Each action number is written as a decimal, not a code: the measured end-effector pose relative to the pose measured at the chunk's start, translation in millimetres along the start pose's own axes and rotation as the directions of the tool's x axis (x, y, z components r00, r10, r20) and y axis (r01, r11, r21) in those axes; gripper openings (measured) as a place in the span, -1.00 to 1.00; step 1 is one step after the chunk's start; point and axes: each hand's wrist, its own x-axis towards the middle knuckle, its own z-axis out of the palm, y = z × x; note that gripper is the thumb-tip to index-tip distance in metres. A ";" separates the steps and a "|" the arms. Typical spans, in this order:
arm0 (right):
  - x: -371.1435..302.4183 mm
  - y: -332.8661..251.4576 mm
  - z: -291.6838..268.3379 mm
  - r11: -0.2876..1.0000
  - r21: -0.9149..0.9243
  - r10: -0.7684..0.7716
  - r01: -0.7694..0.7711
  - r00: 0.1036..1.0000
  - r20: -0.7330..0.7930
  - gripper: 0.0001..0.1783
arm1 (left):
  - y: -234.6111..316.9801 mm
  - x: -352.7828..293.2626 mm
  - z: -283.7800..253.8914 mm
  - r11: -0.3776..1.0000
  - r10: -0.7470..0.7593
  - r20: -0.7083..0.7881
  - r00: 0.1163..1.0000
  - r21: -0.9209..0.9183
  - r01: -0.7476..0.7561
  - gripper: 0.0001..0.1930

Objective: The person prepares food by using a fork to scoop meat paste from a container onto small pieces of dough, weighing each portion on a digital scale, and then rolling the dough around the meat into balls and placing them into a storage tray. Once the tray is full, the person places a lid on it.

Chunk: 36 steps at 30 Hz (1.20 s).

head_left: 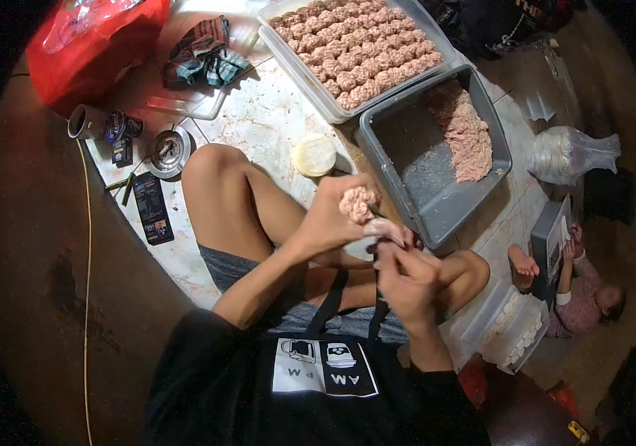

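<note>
My left hand is closed around a lumpy pink ball of minced paste, which bulges out at the top of the fist. A pale, smooth strip shows just below the ball, between the two hands; what it is cannot be told. My right hand is close to it with its fingers curled together, slightly blurred; anything in them is hidden. Beyond my hands, a grey tub holds a mass of the same pink paste along its right side. Behind it, a clear plastic box contains rows of similar pink balls.
A round pale-yellow block or tub stands by my knee. On the left are an ashtray, a mug, a dark packet, a cloth and a red bag. Another person handles a grey tub at right.
</note>
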 end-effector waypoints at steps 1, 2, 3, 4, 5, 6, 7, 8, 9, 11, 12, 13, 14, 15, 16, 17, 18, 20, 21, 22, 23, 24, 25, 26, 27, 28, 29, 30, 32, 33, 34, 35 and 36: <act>3.1 -2.3 2.0 0.994 -0.104 -0.021 0.023 1.000 0.023 -0.91 | -4.8 -1.7 6.5 0.996 0.073 -0.007 0.997 0.046 -0.072 -0.67; 6.6 -4.5 5.2 0.977 -0.206 -0.042 0.051 0.998 0.046 -0.90 | -4.8 0.0 9.5 0.999 0.002 -0.092 0.996 0.043 0.001 -0.65; 11.7 -5.7 0.7 0.977 -0.206 -0.042 0.050 0.998 0.044 -0.90 | -3.3 1.0 6.9 0.999 0.004 -0.090 0.996 0.044 0.000 -0.65; 16.0 -4.2 -7.5 0.990 -0.140 -0.002 -0.001 1.000 -0.022 -0.90 | -0.2 2.8 2.3 0.998 -0.043 -0.069 0.997 0.051 0.047 -0.62; 18.7 -3.9 -13.9 0.997 -0.068 0.040 -0.046 0.996 -0.082 -0.90 | 2.4 3.5 -3.6 0.994 -0.090 -0.051 0.995 0.061 0.093 -0.59; 18.6 -4.5 -26.2 0.989 -0.018 0.140 -0.143 0.983 -0.115 -0.89 | -1.6 4.7 -3.3 0.996 -0.093 -0.048 0.995 -0.002 0.093 -0.52; 20.4 -12.8 -34.0 0.990 -0.020 0.139 -0.143 0.984 -0.112 -0.89 | -2.3 5.2 -6.0 0.996 -0.093 -0.051 0.994 -0.004 0.093 -0.52; 22.0 -21.7 -42.3 0.983 0.015 0.184 -0.184 0.977 -0.111 -0.89 | 0.8 5.7 -9.4 0.995 -0.042 -0.058 0.997 -0.097 0.036 -0.54; 21.5 -26.0 -46.9 0.973 0.050 0.228 -0.224 0.968 -0.108 -0.89 | 3.6 6.0 -10.9 0.982 0.009 -0.070 0.997 -0.188 -0.022 -0.55; 9.0 -6.6 -28.6 0.979 0.113 0.177 -0.169 0.983 -0.058 -0.91 | 4.2 8.1 -1.2 0.974 0.100 -0.095 0.990 -0.193 -0.117 -0.54; 5.2 -1.8 -12.1 1.000 -0.024 0.009 -0.010 1.000 -0.014 -0.91 | 1.5 7.2 6.3 0.984 0.100 -0.053 0.994 -0.145 -0.107 -0.52; 5.4 -2.1 -7.7 0.995 -0.087 -0.049 0.050 0.999 0.013 -0.92 | -1.7 6.7 11.1 0.990 0.098 -0.010 0.995 -0.097 -0.098 -0.50; 5.9 -1.5 -0.8 0.984 -0.140 -0.108 0.113 0.993 0.042 -0.92 | -6.6 6.4 8.2 0.993 0.120 -0.029 0.992 0.014 -0.120 -0.49; 11.6 -4.1 -4.5 0.984 -0.135 -0.113 0.118 0.993 0.047 -0.92 | -6.4 8.0 2.9 0.993 0.120 -0.037 0.992 0.019 -0.120 -0.49; 19.2 -11.3 -16.8 0.988 -0.146 -0.046 0.046 0.999 0.005 -0.92 | -4.3 11.2 -2.5 0.991 0.086 -0.032 0.996 0.110 -0.082 -0.51; 24.7 -24.7 -31.7 0.987 -0.154 0.031 -0.036 0.999 -0.034 -0.93 | -0.2 8.4 -7.4 0.980 0.040 -0.028 0.999 0.197 -0.034 -0.53; 33.6 -41.6 -49.0 0.972 -0.225 0.062 -0.072 0.997 -0.055 -0.92 | 3.4 4.2 -13.0 0.987 -0.084 0.047 0.995 0.140 0.077 -0.59; 37.3 -62.5 -70.7 0.957 -0.287 0.014 -0.040 0.996 -0.094 -0.92 | -0.6 5.8 -9.8 0.994 -0.113 0.050 0.992 0.003 0.113 -0.60; 35.4 -67.0 -76.5 0.942 -0.335 -0.035 -0.008 0.992 -0.122 -0.91 | -1.0 5.3 -7.1 0.980 -0.151 0.049 0.987 -0.123 0.156 -0.60; 31.7 -69.2 -78.1 0.934 -0.330 -0.134 0.134 0.991 0.025 -0.90 | -1.1 8.5 -4.0 0.987 -0.024 0.004 1.000 -0.160 0.024 -0.61; 33.7 -63.8 -66.3 0.937 -0.320 -0.140 0.139 0.990 0.022 -0.90 | -3.5 9.2 -7.5 0.989 -0.022 0.001 1.000 -0.149 0.022 -0.61; 37.4 -51.6 -50.7 0.926 -0.343 -0.119 0.158 0.984 0.132 -0.90 | -11.4 11.8 -6.0 0.997 0.077 0.040 0.996 0.024 -0.078 -0.67; 40.1 -45.0 -43.0 0.915 -0.362 -0.095 0.180 0.966 0.241 -0.89 | -17.9 13.3 -4.4 0.964 0.169 0.094 0.981 0.190 -0.184 -0.72; 45.4 -42.5 -46.2 0.930 -0.353 -0.017 0.105 0.969 0.245 -0.86 | -18.2 15.2 -6.8 0.933 0.184 0.079 0.980 0.298 -0.200 -0.77; 44.4 -47.7 -45.6 0.930 -0.350 -0.025 0.113 0.968 0.248 -0.86 | -17.6 13.1 -9.0 0.931 0.187 0.074 0.980 0.303 -0.201 -0.77; 40.1 -55.8 -44.4 0.942 -0.318 -0.041 0.104 0.979 0.198 -0.86 | -15.5 8.6 -11.3 0.869 0.201 0.067 0.977 0.448 -0.210 -0.79; 34.3 -61.1 -43.7 0.954 -0.290 -0.041 0.081 0.989 0.140 -0.87 | -14.1 4.1 -10.8 0.791 0.209 0.074 0.975 0.574 -0.213 -0.80; 36.7 -53.5 -36.8 0.925 -0.363 -0.016 0.111 0.967 0.255 -0.87 | -15.8 6.0 -0.5 0.847 0.158 -0.037 0.987 0.519 -0.116 -0.67; 41.0 -45.8 -52.8 0.908 -0.407 -0.028 0.101 0.983 0.180 -0.85 | -15.1 11.1 -1.8 0.873 0.106 -0.051 0.993 0.483 -0.069 -0.62; 46.3 -40.4 -60.8 0.891 -0.441 -0.056 0.106 0.991 0.125 -0.83 | -15.0 11.4 -5.5 0.893 0.050 -0.086 0.995 0.451 -0.006 -0.57; 53.9 -39.0 -68.7 0.931 -0.363 -0.035 0.042 0.999 0.027 -0.82 | -13.4 10.3 -3.9 0.900 0.149 -0.106 0.983 0.427 -0.090 -0.55; 55.4 -41.0 -70.2 0.930 -0.365 -0.034 0.040 0.999 0.025 -0.82 | -10.1 9.9 1.1 0.896 0.247 -0.116 0.962 0.405 -0.182 -0.53; 56.4 -43.1 -70.5 0.944 -0.326 0.046 -0.042 0.999 0.003 -0.81 | -11.2 7.6 0.8 0.934 0.205 -0.114 0.972 0.321 -0.159 -0.55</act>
